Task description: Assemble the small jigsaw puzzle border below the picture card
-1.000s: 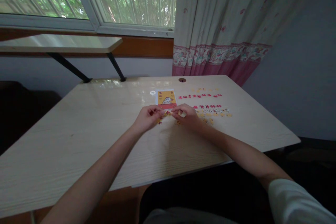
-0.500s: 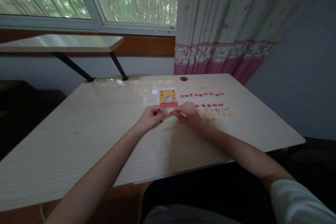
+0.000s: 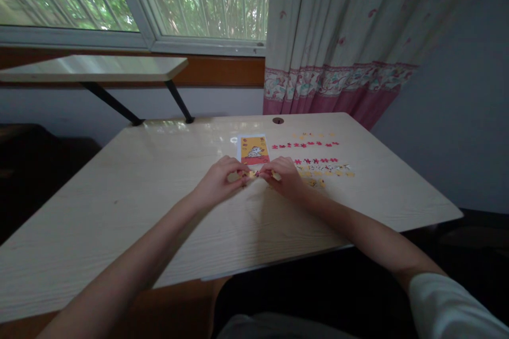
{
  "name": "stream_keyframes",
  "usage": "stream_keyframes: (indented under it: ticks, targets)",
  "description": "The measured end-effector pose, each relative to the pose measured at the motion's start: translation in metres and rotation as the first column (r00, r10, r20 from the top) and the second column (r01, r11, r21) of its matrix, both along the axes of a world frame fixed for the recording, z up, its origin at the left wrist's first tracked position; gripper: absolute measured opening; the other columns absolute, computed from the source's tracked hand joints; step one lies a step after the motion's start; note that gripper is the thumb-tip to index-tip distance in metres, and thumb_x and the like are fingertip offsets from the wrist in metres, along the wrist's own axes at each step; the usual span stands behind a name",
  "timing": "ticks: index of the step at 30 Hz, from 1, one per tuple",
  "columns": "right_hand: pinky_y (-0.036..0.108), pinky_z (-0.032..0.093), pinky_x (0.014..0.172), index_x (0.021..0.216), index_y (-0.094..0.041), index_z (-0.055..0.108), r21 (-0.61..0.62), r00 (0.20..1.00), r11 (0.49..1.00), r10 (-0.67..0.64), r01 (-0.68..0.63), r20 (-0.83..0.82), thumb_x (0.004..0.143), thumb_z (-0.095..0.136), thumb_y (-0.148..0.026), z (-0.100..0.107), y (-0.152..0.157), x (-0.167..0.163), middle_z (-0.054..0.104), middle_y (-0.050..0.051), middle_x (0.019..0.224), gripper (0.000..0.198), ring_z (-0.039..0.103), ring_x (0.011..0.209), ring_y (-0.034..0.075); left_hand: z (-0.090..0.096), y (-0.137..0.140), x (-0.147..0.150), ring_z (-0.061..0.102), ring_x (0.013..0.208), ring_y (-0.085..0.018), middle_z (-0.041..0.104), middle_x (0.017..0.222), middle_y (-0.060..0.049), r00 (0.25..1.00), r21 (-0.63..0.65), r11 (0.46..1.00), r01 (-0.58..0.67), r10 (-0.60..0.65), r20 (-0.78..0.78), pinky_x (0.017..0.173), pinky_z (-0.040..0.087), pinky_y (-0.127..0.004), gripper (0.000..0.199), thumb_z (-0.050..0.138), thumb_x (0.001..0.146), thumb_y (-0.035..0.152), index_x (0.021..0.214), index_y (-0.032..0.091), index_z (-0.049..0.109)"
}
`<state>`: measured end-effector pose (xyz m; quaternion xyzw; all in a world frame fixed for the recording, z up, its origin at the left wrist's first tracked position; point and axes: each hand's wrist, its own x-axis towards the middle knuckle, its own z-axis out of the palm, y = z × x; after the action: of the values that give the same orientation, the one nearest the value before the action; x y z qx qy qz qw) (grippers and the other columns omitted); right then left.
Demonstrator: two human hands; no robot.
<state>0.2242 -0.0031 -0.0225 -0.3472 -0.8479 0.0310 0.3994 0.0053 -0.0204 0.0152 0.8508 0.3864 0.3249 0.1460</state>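
Observation:
My left hand (image 3: pixel 220 179) and my right hand (image 3: pixel 285 178) meet just in front of a picture card (image 3: pixel 255 149). Thumb and fingers of both are pinched on small yellow jigsaw pieces (image 3: pixel 252 174) with a dark mark, held between them. My fingertips partly cover these pieces, so I cannot tell how they join. The card shows a white cartoon animal on orange and red. Beside my right hand lie rows of loose pieces: red ones (image 3: pixel 317 161), white ones (image 3: pixel 328 168) and yellow ones (image 3: pixel 338 174).
Farther back is another row of red pieces (image 3: pixel 304 144), with faint yellow pieces (image 3: pixel 312 135) behind it. The pale wooden desk (image 3: pixel 151 169) has a cable hole (image 3: pixel 278 121) at its back edge. A raised shelf (image 3: pixel 119 68) stands at the back left; a curtain (image 3: pixel 314 37) hangs behind.
My left hand has shifted slightly left and its fingers now pinch the yellow pieces from the left side. My right hand has stayed nearly in place, with its grip slightly changed.

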Motion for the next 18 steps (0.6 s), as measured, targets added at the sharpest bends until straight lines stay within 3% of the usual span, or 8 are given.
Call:
stream_keyframes:
  ticks: [8, 18]
  targets:
    - [0.030, 0.033, 0.074, 0.084, -0.022, 0.065, -0.047, 0.996, 0.996, 0.077, -0.075, 0.047, 0.091, 0.052, -0.035, -0.002, -0.009, -0.006, 0.067, 0.000, 0.075, 0.019, 0.056, 0.075, 0.014, -0.021, -0.017, -0.005, 0.059, 0.078, -0.018, 0.067, 0.083, -0.006, 0.996, 0.141, 0.989, -0.046, 0.034, 0.087, 0.071, 0.046, -0.030, 0.011, 0.060, 0.083, 0.026, 0.089, 0.019, 0.065]
    - [0.030, 0.033, 0.074, 0.084, -0.021, 0.066, -0.077, 0.994, 0.994, 0.080, -0.075, 0.068, 0.091, 0.053, -0.036, 0.001, -0.011, -0.006, 0.068, 0.001, 0.075, 0.021, 0.057, 0.076, 0.015, -0.022, -0.019, -0.007, 0.058, 0.078, -0.017, 0.065, 0.083, -0.005, 0.997, 0.182, 0.983, -0.035, 0.022, 0.073, 0.070, 0.046, -0.029, 0.010, 0.060, 0.083, 0.026, 0.089, 0.019, 0.064]
